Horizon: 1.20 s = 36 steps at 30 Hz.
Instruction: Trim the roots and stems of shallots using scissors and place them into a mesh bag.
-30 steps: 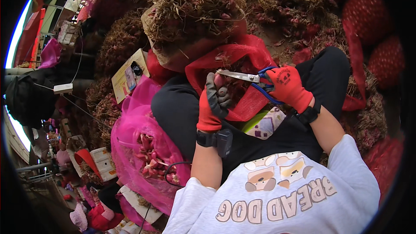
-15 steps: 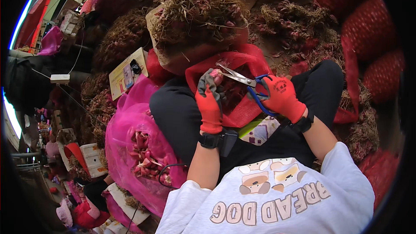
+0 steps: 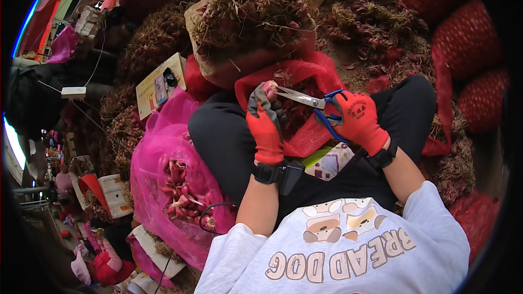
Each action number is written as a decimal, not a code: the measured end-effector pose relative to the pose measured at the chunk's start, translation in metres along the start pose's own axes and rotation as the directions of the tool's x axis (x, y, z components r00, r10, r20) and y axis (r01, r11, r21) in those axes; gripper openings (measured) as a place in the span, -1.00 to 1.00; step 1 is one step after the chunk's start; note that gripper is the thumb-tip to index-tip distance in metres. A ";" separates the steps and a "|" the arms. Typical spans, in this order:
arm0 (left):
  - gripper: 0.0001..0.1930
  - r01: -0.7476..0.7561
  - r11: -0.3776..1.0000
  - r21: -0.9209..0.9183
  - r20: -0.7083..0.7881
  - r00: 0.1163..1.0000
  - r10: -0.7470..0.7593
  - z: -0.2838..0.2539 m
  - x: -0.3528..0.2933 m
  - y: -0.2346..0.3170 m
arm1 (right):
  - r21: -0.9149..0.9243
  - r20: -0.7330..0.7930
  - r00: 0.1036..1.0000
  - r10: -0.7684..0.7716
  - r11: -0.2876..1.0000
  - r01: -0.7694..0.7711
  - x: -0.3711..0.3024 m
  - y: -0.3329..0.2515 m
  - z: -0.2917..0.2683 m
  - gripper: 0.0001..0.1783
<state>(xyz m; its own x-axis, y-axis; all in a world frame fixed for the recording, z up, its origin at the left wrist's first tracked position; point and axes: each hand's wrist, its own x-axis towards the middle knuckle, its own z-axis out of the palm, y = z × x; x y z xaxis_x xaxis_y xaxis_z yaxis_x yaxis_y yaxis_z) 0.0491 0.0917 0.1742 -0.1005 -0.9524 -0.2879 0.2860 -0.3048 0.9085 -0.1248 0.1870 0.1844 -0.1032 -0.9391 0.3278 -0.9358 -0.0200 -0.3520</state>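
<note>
My left hand (image 3: 265, 125), in a red glove with grey fingers, pinches a small pink shallot (image 3: 270, 88). My right hand (image 3: 357, 120), gloved in red too, grips blue-handled scissors (image 3: 302, 97). Their blades lie together, with the tips touching or just beside the shallot. Below both hands, a red mesh bag (image 3: 308, 140) lies spread between my legs, with dark red shallots partly visible in it. On my left, a pink mesh bag (image 3: 147, 171) holds several trimmed shallots (image 3: 185, 190).
A foam box (image 3: 215, 68) heaped with dry-stemmed shallots (image 3: 250, 16) stands ahead. More shallots (image 3: 376, 32) lie on the ground at the right, beside full red mesh sacks (image 3: 466, 38). A phone (image 3: 160, 88) rests on a yellowish board (image 3: 144, 98) at the left.
The scissor blades have closed from a spread position at the shallot. My left hand has shifted slightly up, still holding the shallot.
</note>
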 end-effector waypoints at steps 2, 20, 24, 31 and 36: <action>-0.63 -0.020 1.000 0.008 -0.004 1.000 0.020 0.000 0.001 -0.004 | -0.032 0.029 1.000 -0.006 0.999 0.007 0.000 0.002 0.000 -0.60; -0.63 -0.222 0.975 -0.022 0.308 0.926 0.218 0.006 -0.014 0.009 | 0.729 0.568 0.815 0.112 0.391 -0.561 0.008 0.024 0.004 -0.71; -0.66 -0.387 0.879 0.279 0.513 0.834 0.204 0.006 -0.010 0.005 | 0.794 0.607 0.794 0.018 -0.037 -0.607 0.038 0.012 -0.002 -0.66; -0.68 0.141 0.983 -0.115 0.410 0.908 -0.082 0.000 -0.004 -0.001 | 0.724 0.617 0.787 -0.001 -0.390 -0.569 0.038 0.029 0.033 -0.70; -0.70 0.148 0.989 0.028 0.402 0.904 -0.146 -0.002 0.002 -0.020 | 0.818 0.500 0.864 0.064 -0.364 -0.447 0.028 0.022 0.049 -0.71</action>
<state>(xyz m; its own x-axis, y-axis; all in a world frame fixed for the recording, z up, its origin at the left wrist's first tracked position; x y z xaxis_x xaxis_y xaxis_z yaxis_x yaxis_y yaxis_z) 0.0449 0.0954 0.1546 -0.5162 -0.8124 -0.2712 0.2415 -0.4418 0.8640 -0.1317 0.1430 0.1431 0.0197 -0.9839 -0.1778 0.6619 0.1461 -0.7352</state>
